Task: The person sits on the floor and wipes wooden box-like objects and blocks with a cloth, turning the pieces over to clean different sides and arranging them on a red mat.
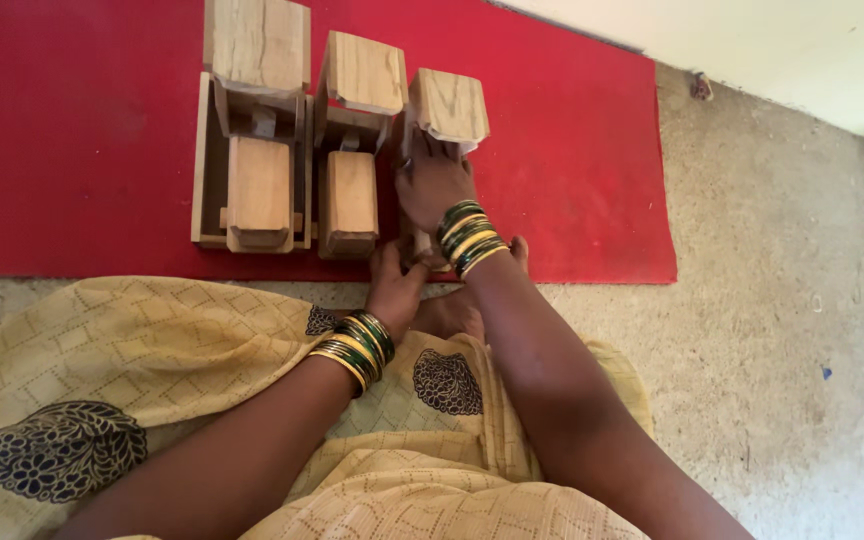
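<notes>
- On the red mat, right at its near edge, three wooden block sets are sitting in a row, and the person is working on the rightmost one.
- The right hand is lying flat over the lower part of that rightmost set, fingers pointing up toward its square top block. It's covering the wood, so it looks more like pressing or steadying than a proper grip; can't tell for sure if the fingers are curled round anything.
- The left hand is coming in from below, touching the near end of the same set, just beside the right wrist. The fingers are hidden, so whether it's clamped or loose is anyone's guess.
- The left set and the middle set are looking finished: each one is sitting in a frame with a block on top and a block lower down.
- My read: she's lining up or seating the third set to match the other two. That would call for both hands pushing evenly so it's ending up square and snug against the middle one.
- Bare toes are poking out from the yellow patterned cloth close by.
</notes>
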Motion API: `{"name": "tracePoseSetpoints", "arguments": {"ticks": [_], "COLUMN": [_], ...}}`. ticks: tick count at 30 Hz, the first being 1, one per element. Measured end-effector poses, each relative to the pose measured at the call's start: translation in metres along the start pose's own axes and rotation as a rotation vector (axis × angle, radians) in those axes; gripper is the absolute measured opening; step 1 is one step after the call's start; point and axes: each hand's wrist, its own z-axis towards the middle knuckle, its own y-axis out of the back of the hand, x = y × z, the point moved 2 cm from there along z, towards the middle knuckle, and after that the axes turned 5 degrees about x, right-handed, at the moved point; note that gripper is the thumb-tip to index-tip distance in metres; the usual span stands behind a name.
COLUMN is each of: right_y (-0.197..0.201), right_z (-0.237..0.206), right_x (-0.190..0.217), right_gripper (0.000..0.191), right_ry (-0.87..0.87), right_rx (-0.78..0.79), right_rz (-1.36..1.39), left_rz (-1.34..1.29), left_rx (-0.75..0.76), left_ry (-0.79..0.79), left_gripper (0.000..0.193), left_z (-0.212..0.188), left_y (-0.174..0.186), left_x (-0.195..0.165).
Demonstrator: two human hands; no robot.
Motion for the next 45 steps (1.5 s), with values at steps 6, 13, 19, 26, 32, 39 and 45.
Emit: {"name": "tracePoseSetpoints", "arguments": {"ticks": [6, 13, 19, 26, 32, 39, 45], "right_y": [0.005, 0.005, 0.006, 0.000, -0.007, 0.009, 0.010], "right_z": [-0.012, -0.024, -0.022, -0.003, -0.009, 0.006, 0.020], "right_x": [0.011, -0.021, -0.036, -0.046, -0.036, -0.012, -0.011], "right_gripper": [0.046, 0.042, 0.066, 0.076, 0.043, 0.038, 0.037], "right_ry": [-0.242, -0.230, -0.372, -0.540, 0.043, 0.008, 0.061], "right_rx": [0.049, -0.138, 0.135, 0.341, 0.112, 0.377, 0.538], "right_rz": [-0.050, 0.451, 0.502, 0.730, -0.170, 0.099, -0.048], "left_rz": [-0.003, 0.084, 0.195, 0.204, 0.179, 0.136, 0.196], "left_rx": [-0.013, -0.038, -0.083, -0.112, -0.133, -0.078, -0.081], "left_ry": [-0.014, -0.051, -0.083, -0.127, -0.153, -0.047, -0.119], "left_gripper": [0.053, 0.053, 0.052, 0.053, 0.057, 0.058, 0.054], "left_z": [-0.002, -0.007, -0.008, -0.005, -0.006, -0.007, -0.006], "left_y": [0.001, 0.000, 0.002, 0.001, 0.000, 0.000, 0.001], "left_x": [-0.002, -0.008, -0.009, -0.010, -0.012, -0.008, -0.007]}}
